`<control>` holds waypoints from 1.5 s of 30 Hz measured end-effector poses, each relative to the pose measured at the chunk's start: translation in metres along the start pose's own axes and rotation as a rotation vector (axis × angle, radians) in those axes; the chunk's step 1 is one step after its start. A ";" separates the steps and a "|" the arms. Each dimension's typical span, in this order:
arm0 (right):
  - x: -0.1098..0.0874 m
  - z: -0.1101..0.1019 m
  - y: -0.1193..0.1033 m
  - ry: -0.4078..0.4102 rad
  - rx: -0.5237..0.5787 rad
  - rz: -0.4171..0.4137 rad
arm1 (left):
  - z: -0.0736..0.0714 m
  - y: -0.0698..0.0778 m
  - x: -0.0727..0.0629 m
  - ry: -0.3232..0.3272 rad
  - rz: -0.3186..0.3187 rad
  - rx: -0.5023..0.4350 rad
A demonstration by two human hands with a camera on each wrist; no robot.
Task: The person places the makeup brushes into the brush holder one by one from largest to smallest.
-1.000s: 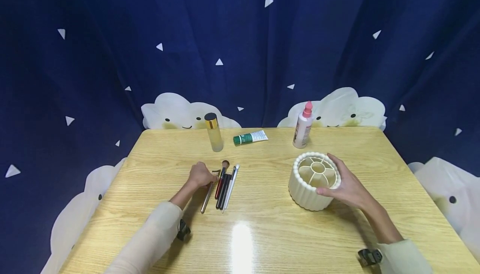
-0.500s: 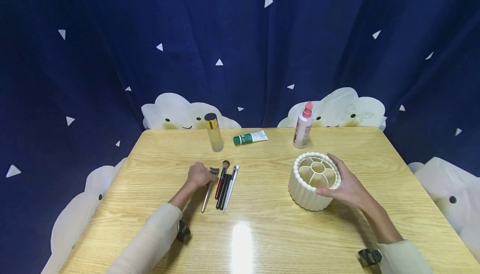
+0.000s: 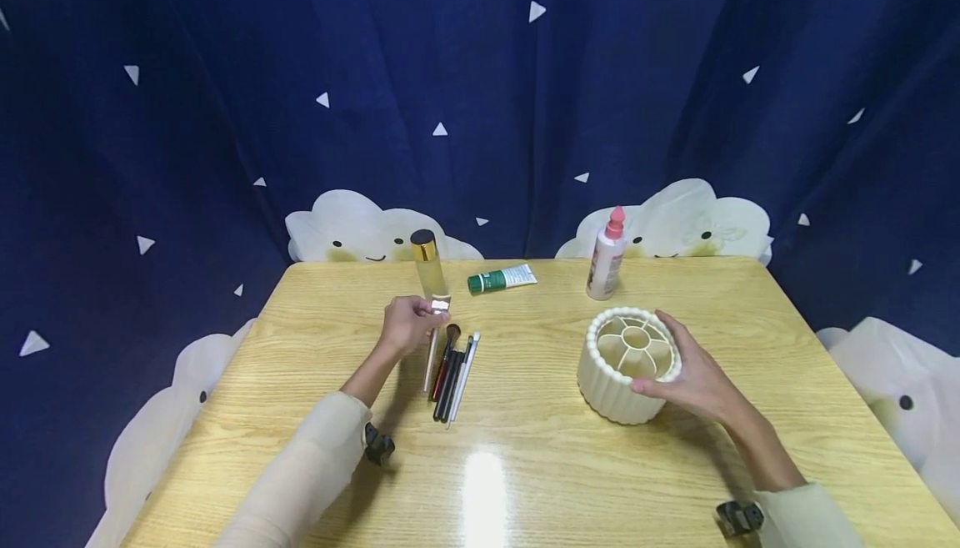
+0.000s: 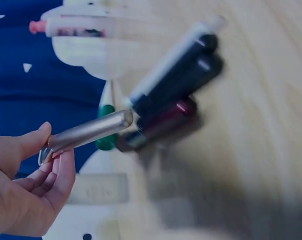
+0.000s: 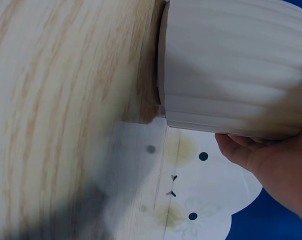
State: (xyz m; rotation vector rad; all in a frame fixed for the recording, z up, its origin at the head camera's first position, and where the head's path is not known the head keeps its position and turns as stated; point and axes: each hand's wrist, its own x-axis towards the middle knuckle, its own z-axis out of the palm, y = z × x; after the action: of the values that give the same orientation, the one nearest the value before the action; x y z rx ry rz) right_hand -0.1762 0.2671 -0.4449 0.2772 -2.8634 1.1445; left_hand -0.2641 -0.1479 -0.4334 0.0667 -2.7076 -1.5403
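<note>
My left hand (image 3: 406, 324) pinches a slim tool (image 4: 91, 131) with a rose-gold metallic handle and a wide, shiny head near the fingertips. It is raised over the table, handle pointing down; the head is mostly hidden by the fingers in the left wrist view. Just right of it lies a row of makeup brushes (image 3: 447, 387) with dark red, black and white handles. My right hand (image 3: 696, 375) grips a cream ribbed brush holder (image 3: 617, 398) by its right side, thumb at the front rim. The holder stands upright, its round inside divided into several compartments, none filled.
Behind the brushes stands a frosted bottle (image 3: 428, 268) with a gold and black cap. A green and white tube (image 3: 501, 279) lies to its right, and a white bottle with a pink top (image 3: 606, 258) stands behind the holder. A blue curtain (image 3: 480, 72) hangs beyond the table.
My left hand has lifted the rose-gold tool off the table, moving it up and slightly away toward the frosted bottle. The right hand and holder have stayed in place.
</note>
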 end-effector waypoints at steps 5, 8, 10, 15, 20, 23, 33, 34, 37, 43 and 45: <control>0.000 0.000 0.001 0.001 0.002 0.008 | 0.012 0.026 0.003 -0.003 0.032 -0.102; 0.000 0.001 0.001 -0.001 0.006 0.012 | 0.020 0.041 0.004 -0.017 0.061 -0.158; -0.001 0.001 0.001 -0.003 0.011 0.012 | 0.026 0.050 0.005 -0.025 0.082 -0.191; -0.001 0.001 0.002 0.003 0.014 0.004 | 0.039 0.075 0.008 -0.044 0.119 -0.235; -0.001 0.001 0.002 0.009 0.027 0.004 | 0.052 0.103 0.012 -0.064 0.165 -0.276; -0.001 0.002 0.002 0.013 0.028 0.005 | 0.062 0.118 0.014 -0.061 0.190 -0.302; 0.000 0.002 0.002 0.015 0.030 0.001 | 0.097 0.150 0.012 -0.053 0.260 -0.464; 0.000 0.003 0.002 0.015 0.028 -0.001 | 0.101 0.153 0.011 -0.052 0.269 -0.492; -0.001 0.002 0.002 0.014 0.028 -0.002 | 0.110 0.160 0.008 -0.054 0.294 -0.582; -0.001 0.001 0.002 0.007 0.037 -0.001 | 0.127 0.170 0.001 -0.107 0.316 -0.733; -0.001 0.001 0.002 0.006 0.039 -0.003 | 0.132 0.170 -0.002 -0.124 0.318 -0.755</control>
State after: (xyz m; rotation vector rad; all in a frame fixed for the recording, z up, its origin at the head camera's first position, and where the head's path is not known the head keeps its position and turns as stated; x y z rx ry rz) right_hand -0.1754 0.2675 -0.4471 0.2791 -2.8369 1.2002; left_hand -0.2726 0.0528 -0.3545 -0.4559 -1.8901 -2.3550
